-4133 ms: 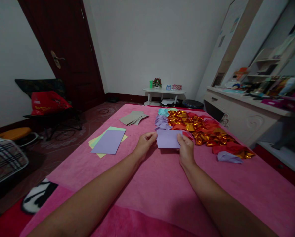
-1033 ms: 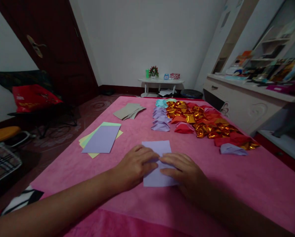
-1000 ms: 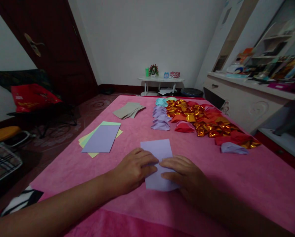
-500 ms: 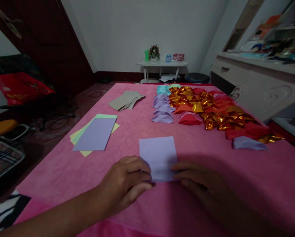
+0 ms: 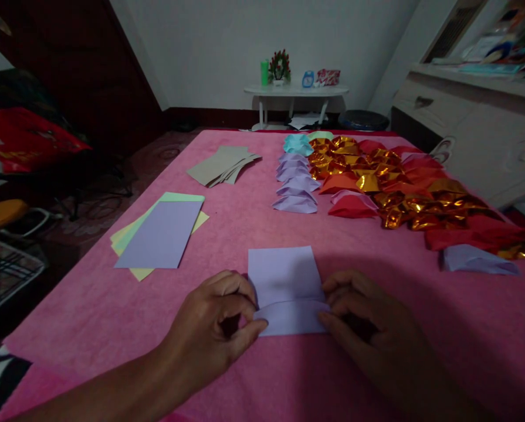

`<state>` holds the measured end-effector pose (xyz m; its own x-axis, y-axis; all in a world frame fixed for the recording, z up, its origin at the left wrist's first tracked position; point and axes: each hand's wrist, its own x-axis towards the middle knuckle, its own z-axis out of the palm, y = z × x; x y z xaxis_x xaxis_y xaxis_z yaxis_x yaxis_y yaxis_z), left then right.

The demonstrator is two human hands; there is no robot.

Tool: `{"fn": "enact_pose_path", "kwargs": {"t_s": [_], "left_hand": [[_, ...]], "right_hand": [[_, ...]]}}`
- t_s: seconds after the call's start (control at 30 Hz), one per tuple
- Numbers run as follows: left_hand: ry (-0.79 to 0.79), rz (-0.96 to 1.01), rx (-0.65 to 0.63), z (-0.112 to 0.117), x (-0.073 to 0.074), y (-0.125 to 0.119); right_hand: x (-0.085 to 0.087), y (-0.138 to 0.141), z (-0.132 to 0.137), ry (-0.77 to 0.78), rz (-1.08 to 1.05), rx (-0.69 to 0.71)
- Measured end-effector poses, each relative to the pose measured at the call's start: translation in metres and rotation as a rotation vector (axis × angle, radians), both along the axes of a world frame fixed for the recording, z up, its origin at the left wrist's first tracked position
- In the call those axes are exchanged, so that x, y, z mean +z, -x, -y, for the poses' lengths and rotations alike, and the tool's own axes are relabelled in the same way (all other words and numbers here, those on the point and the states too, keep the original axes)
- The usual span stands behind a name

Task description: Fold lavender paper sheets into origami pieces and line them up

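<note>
A lilac sheet of paper [image 5: 284,272] lies in front of me, its near edge turned up into a folded flap. My left hand [image 5: 222,316] pinches the left end of that flap between thumb and fingers. At the flap's right end, my right hand [image 5: 363,319] grips the paper the same way, partly in shadow. Farther off stands a column of folded lilac paper pieces [image 5: 295,202]. Beside it are several rows of gold foil pieces [image 5: 394,217] and red folded pieces [image 5: 352,206]. One more lilac piece [image 5: 477,259] sits at the right.
Left of my hands, a stack of lilac, green and yellow sheets [image 5: 156,234] rests on the pink-covered table [image 5: 227,234]. Grey sheets [image 5: 222,164] are fanned out behind it. A white side table [image 5: 295,91] stands by the far wall; a chair holds a red bag [image 5: 29,140].
The near edge of the lilac sheet has risen into a visible flap, and my fingers have moved into a pinch at both its ends. The view has tilted down slightly.
</note>
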<state>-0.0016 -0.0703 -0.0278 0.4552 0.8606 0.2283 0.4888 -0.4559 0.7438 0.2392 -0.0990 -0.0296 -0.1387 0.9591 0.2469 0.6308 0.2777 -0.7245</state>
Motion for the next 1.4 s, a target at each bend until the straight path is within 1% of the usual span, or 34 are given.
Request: {"fn": "enact_pose_path", "kwargs": {"t_s": [0.23, 0.3, 0.37, 0.43, 0.5, 0.63, 0.8, 0.87, 0.93, 1.03, 1.13, 1.17, 1.2, 1.27, 1.4], "left_hand": [[-0.012, -0.059, 0.001, 0.001, -0.002, 0.002], [-0.007, -0.080, 0.021, 0.002, -0.001, 0.003], [0.033, -0.135, 0.078, 0.002, 0.001, 0.004], [0.093, -0.195, 0.142, 0.003, 0.003, 0.004], [0.131, -0.213, 0.172, 0.003, 0.004, 0.003], [0.120, -0.159, 0.173, 0.004, 0.000, 0.003], [0.124, -0.054, 0.171, 0.004, -0.006, 0.005], [0.151, 0.027, 0.147, 0.003, -0.006, 0.005], [0.217, 0.163, 0.098, -0.001, -0.005, 0.004], [0.380, 0.341, 0.012, -0.013, -0.001, -0.001], [0.458, 0.504, -0.007, -0.034, 0.005, -0.012], [0.452, 0.548, -0.034, -0.042, 0.008, -0.017], [0.415, 0.580, -0.047, -0.050, 0.010, -0.022], [0.354, 0.604, -0.028, -0.063, 0.014, -0.033], [0.328, 0.644, 0.045, -0.080, 0.015, -0.048]], "right_hand": [[-0.002, 0.002, -0.002, 0.008, 0.036, -0.020], [-0.001, 0.004, -0.001, 0.014, 0.044, -0.035], [0.001, 0.006, -0.002, 0.102, 0.056, -0.087], [0.005, 0.008, -0.003, 0.240, 0.051, -0.164], [0.008, 0.009, -0.005, 0.344, 0.019, -0.215], [0.009, 0.010, -0.010, 0.421, -0.058, -0.194], [0.006, 0.009, -0.011, 0.432, -0.122, -0.134], [0.005, 0.009, -0.011, 0.432, -0.223, -0.130], [0.005, 0.010, -0.012, 0.429, -0.359, -0.132], [0.006, 0.013, -0.020, 0.372, -0.532, -0.147], [0.009, 0.018, -0.037, 0.266, -0.684, -0.177], [0.010, 0.020, -0.045, 0.225, -0.727, -0.167], [0.011, 0.022, -0.052, 0.177, -0.758, -0.150], [0.013, 0.024, -0.065, 0.054, -0.790, -0.132], [0.010, 0.024, -0.078, -0.163, -0.794, -0.109]]}}
